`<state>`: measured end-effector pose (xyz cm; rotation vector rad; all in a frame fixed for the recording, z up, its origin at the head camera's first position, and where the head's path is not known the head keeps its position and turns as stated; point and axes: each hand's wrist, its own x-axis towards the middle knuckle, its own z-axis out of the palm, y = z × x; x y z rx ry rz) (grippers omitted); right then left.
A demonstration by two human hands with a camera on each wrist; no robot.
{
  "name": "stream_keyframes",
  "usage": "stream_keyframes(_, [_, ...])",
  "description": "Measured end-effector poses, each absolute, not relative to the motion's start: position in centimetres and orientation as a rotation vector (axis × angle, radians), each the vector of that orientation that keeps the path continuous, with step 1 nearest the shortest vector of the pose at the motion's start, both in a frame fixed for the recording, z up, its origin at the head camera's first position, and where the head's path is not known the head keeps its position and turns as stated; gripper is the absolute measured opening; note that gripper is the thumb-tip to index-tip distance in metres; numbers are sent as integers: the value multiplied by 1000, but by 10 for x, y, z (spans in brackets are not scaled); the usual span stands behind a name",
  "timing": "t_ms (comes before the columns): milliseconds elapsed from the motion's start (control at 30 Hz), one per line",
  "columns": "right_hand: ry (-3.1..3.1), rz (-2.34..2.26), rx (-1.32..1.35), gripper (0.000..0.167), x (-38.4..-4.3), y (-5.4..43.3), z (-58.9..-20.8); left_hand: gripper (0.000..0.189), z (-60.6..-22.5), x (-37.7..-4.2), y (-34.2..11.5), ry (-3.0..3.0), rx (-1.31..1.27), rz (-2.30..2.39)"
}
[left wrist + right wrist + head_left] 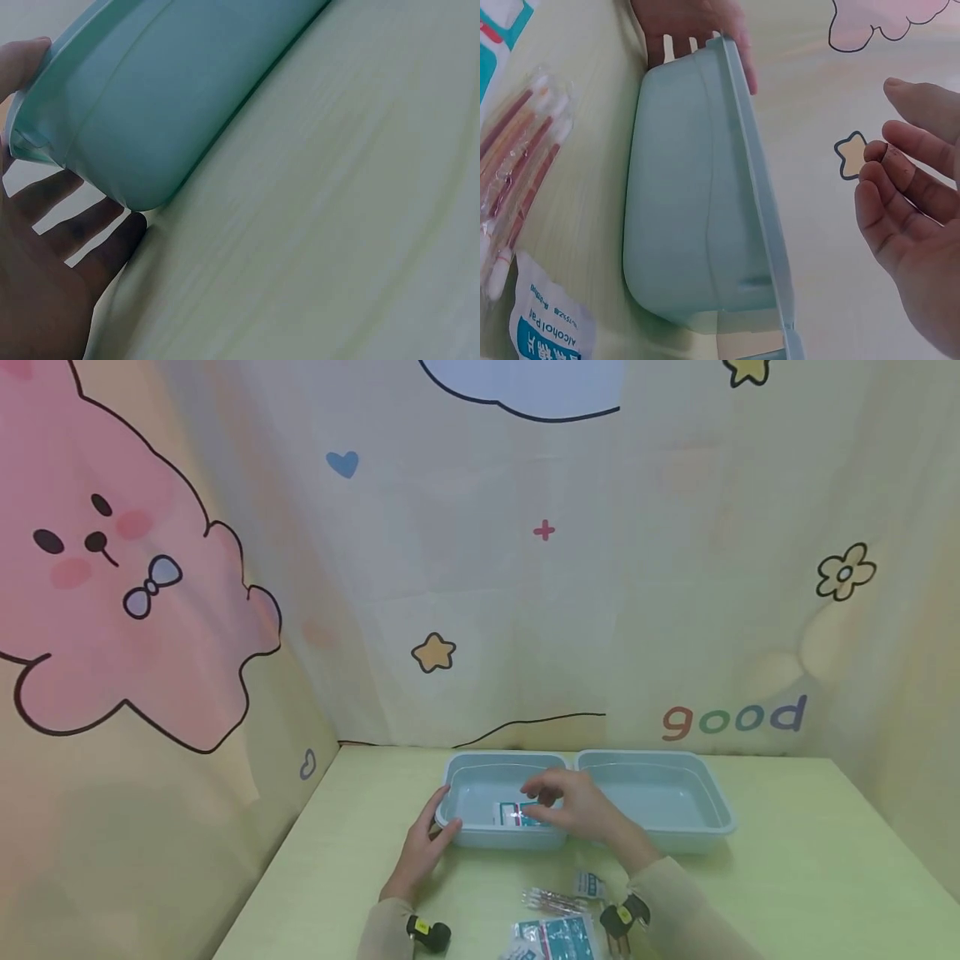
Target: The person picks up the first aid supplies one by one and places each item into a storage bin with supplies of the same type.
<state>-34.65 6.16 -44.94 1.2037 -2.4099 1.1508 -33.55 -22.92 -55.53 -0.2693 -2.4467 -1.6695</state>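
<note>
My left hand (420, 852) holds the near left corner of a light blue plastic bin (502, 837), thumb at the rim and fingers spread along the outer wall. In the left wrist view, that hand's fingertips touch the bin's side (150, 105). Above the same bin hovers my right hand (573, 806), its fingers loosely bent and nothing between them. Under it, a flat white packet with teal and red print (513, 814) lies inside the bin, partly hidden by the hand. The right wrist view shows the right hand (919, 187) apart from the bin wall.
A second light blue bin (697, 841) stands against the first on the right. Nearer me lie a clear pack of cotton swabs (555, 902), an alcohol pad sachet (589, 885) and a teal-and-white packet (562, 937). A printed curtain (480, 568) closes off the back.
</note>
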Motion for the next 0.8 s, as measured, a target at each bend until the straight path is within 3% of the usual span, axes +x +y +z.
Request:
stream_keyframes(467, [-2411,1143,1284,29,-335,62,-448,61,-556,-336,-228,-2448,-250,-1664])
stream_keyframes(800, [-2406,1161,1322,29,-327,60,-448,63,-534,-321,-221,-2459,-245,-1674])
